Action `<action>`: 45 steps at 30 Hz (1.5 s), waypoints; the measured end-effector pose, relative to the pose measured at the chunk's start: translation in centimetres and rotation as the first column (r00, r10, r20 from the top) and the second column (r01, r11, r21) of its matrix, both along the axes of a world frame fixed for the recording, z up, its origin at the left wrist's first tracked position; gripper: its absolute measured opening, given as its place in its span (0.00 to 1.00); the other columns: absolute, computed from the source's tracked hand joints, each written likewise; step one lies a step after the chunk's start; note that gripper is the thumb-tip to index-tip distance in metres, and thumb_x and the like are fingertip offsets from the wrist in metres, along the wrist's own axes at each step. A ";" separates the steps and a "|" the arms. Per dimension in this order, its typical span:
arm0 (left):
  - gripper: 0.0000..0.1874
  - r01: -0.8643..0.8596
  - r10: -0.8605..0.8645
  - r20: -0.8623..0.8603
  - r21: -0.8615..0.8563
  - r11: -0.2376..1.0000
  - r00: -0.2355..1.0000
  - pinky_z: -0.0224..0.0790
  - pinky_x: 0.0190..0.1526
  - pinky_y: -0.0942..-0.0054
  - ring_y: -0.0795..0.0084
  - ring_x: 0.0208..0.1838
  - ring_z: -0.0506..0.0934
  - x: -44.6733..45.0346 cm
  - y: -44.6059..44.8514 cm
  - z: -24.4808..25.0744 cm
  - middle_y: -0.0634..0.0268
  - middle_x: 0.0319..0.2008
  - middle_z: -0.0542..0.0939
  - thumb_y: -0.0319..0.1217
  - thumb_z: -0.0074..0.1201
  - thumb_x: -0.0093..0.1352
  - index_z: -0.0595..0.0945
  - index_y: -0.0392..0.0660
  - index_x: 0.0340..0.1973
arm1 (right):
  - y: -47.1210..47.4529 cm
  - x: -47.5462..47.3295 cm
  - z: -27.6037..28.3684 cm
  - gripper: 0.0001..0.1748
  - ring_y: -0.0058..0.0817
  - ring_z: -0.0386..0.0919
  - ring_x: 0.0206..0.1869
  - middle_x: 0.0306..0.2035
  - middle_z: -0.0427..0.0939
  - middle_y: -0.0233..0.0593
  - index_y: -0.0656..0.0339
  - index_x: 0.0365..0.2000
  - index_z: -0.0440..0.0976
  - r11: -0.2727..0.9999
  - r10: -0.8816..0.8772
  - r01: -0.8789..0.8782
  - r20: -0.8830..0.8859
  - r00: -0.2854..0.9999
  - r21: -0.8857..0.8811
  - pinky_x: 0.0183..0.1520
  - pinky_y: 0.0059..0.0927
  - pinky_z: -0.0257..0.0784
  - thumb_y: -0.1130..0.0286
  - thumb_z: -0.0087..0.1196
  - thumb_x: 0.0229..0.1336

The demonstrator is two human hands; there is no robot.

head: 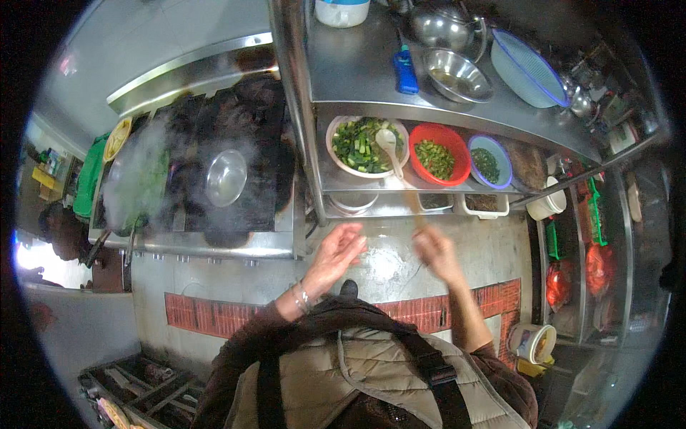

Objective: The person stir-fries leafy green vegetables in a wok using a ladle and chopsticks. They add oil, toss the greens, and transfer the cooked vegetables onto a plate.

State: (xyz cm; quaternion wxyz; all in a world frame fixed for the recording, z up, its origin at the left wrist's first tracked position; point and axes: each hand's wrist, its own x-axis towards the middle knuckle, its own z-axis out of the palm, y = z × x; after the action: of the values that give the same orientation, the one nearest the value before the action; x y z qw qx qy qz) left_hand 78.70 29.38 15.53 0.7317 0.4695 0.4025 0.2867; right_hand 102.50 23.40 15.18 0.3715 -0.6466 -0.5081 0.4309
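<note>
My left hand (341, 248), with a bracelet at the wrist, is raised before the shelf, fingers slightly bent and apart, nothing seen in it. A blurred tan stick-like handle (414, 205) runs from my right hand (435, 252), which is closed around its near end. Its far end lines up with a white ladle (387, 140) in a pale basin (331, 147) of chopped greens; whether the two are joined, I cannot tell. Beside it on the shelf stand a red plastic basin (455, 176) of chopped green vegetables and a purple-rimmed bowl (508, 177) of finer greens.
Left, a stove (185, 236) carries a metal bowl (226, 177) and steaming greens (136, 187). The upper steel shelf (356, 78) holds a blue lighter (405, 69), a steel bowl (460, 80) and a colander (528, 69). Red floor grating (214, 317) crosses below; a bucket (541, 343) stands right.
</note>
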 end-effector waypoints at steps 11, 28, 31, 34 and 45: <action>0.08 -0.088 0.332 0.414 -0.506 0.858 0.848 0.72 0.42 0.68 0.72 0.41 0.77 1.5 0.0 -4.9 0.65 0.37 0.79 0.36 0.48 0.68 0.77 0.45 0.36 | -0.3 -7.0 -3.6 0.19 0.16 0.70 0.27 0.29 0.76 0.34 0.64 0.48 0.72 0.982 0.080 -0.003 -0.406 0.910 0.187 0.29 0.18 0.66 0.77 0.54 0.53; 0.10 -0.845 0.951 0.024 -0.453 0.285 0.307 0.76 0.26 0.71 0.63 0.29 0.78 -20.9 17.0 -14.0 0.52 0.33 0.77 0.22 0.48 0.63 0.74 0.28 0.38 | 8.7 -12.3 2.2 0.26 0.23 0.68 0.27 0.24 0.70 0.34 0.66 0.25 0.68 0.858 -0.231 0.168 0.073 0.970 0.486 0.34 0.27 0.63 0.53 0.34 0.66; 0.08 -0.835 0.948 0.004 -0.472 0.283 0.319 0.76 0.23 0.72 0.64 0.29 0.78 -21.2 17.4 -12.8 0.52 0.33 0.77 0.18 0.50 0.60 0.76 0.28 0.36 | 8.0 -18.5 5.8 0.23 0.20 0.66 0.24 0.20 0.68 0.32 0.66 0.28 0.70 0.892 -0.125 0.102 0.024 0.992 0.440 0.28 0.23 0.61 0.57 0.37 0.66; 0.10 -0.833 0.929 0.043 -0.429 0.350 0.369 0.77 0.23 0.71 0.64 0.28 0.79 -22.3 16.7 -10.0 0.52 0.33 0.78 0.19 0.47 0.62 0.75 0.32 0.39 | 8.1 -23.5 6.9 0.13 0.18 0.66 0.23 0.21 0.68 0.30 0.67 0.37 0.71 0.927 -0.047 0.069 -0.068 0.997 0.370 0.26 0.18 0.62 0.67 0.42 0.64; 0.12 -0.682 0.682 -0.035 -0.003 0.731 0.731 0.75 0.20 0.75 0.69 0.21 0.77 -30.1 6.0 -6.1 0.55 0.29 0.77 0.20 0.49 0.60 0.71 0.31 0.39 | 14.5 -49.8 12.2 0.13 0.34 0.80 0.35 0.31 0.79 0.47 0.62 0.39 0.74 0.602 0.473 -0.762 0.664 0.580 0.237 0.36 0.31 0.73 0.65 0.51 0.56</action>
State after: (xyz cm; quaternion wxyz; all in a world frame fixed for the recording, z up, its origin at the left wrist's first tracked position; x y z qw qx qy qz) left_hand 48.62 35.38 9.40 0.5729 0.2879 0.5601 0.5246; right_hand 52.70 37.85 27.41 0.1846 -0.3895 -0.8824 0.1887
